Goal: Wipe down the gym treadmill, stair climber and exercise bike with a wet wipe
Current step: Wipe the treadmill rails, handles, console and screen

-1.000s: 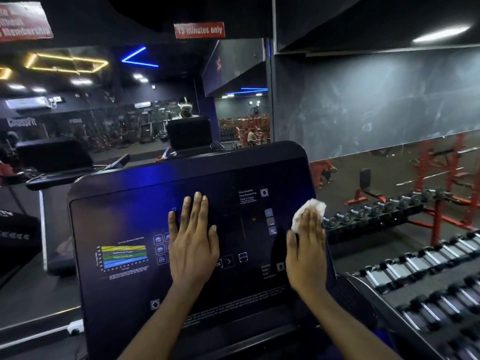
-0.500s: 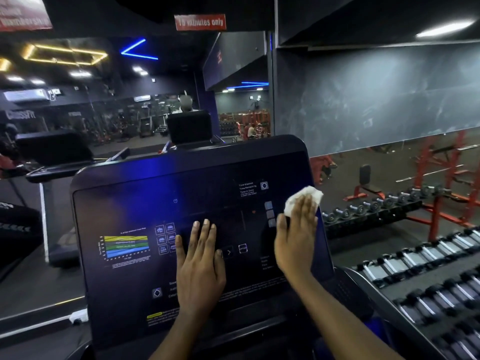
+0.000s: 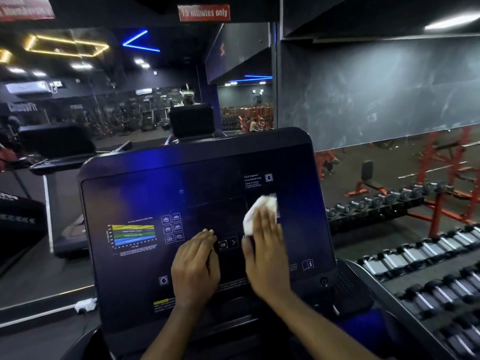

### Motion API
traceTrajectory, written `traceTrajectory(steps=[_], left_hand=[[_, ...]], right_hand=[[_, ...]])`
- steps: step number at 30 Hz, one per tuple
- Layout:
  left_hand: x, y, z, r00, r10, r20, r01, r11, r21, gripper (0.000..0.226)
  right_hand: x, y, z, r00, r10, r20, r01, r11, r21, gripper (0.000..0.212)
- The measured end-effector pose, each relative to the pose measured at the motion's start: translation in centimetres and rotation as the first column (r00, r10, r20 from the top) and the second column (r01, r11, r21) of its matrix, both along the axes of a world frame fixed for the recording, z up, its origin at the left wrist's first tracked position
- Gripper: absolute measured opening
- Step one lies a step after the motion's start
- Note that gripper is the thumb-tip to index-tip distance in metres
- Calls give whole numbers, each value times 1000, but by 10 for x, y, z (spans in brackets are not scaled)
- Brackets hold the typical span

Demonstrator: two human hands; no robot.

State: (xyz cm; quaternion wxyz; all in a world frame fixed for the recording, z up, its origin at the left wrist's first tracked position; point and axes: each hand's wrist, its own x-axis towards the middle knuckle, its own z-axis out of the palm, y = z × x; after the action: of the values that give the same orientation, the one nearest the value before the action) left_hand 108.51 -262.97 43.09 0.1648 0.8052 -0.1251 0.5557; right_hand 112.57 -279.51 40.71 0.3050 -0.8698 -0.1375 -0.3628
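Right hand [image 3: 265, 252] and wet wipe [image 3: 259, 211] have slid left from the right edge of the console [image 3: 145, 193] onto its dark panel.

Widest in view, the console tilts toward the person and fills the near centre, with a coloured chart at its left and an OK button [image 3: 222, 245] at mid-panel. A mirror [image 3: 78, 105] covers the far left wall. 2 dumbbell racks [image 3: 415, 255] run along the right, 1 near and 1 farther. The left hand [image 3: 194, 266] lies flat on the panel just left of the OK button, fingers straight and together, holding nothing. The right hand lies just right of that button, its fingers straight and pressing the wipe against the panel, thumb spread left. The crumpled white wipe shows past the fingertips, right of the panel's centre, below the "Time Elapsed" text.
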Motion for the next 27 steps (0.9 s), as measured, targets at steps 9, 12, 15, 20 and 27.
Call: traceTrajectory(steps=[9,12,15,20,27], left_hand=[[-18,36,4,983,163,-78,-171,980,-103,37],[-24,51,0,963,222,-153,-239,965,-108,49],[-28,69,-4,931,298,-210,-325,940,-108,55],[-38,96,-13,869,385,-310,-434,894,-107,60],[-40,105,-13,874,377,-307,-422,901,-95,58]], right_hand=[[15,12,43,991,-128,-39,133,978,163,58],[-16,46,1,997,66,34,-62,993,-100,60],[-36,33,-33,998,56,26,-51,985,-166,57],[8,44,36,987,-153,-41,156,983,100,58],[-39,54,-39,999,47,26,-39,966,-257,57]])
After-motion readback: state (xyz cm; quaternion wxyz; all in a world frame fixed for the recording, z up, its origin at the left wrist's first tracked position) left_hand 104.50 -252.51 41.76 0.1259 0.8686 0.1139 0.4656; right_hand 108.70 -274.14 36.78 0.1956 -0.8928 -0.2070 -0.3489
